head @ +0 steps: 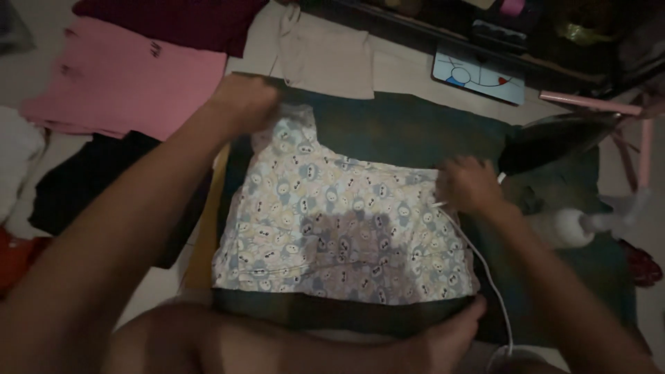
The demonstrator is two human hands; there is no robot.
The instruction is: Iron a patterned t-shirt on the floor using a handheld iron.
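Smoothing soft printed cloth [332, 221], hands [471, 183]

Above the patterned garment [332, 221], the left hand [246, 104] is motion-blurred, its fingers indistinct, while the maroon cloth [166, 21] beyond is cut off by the top edge, and the right hand [471, 183] covers the garment's right corner.
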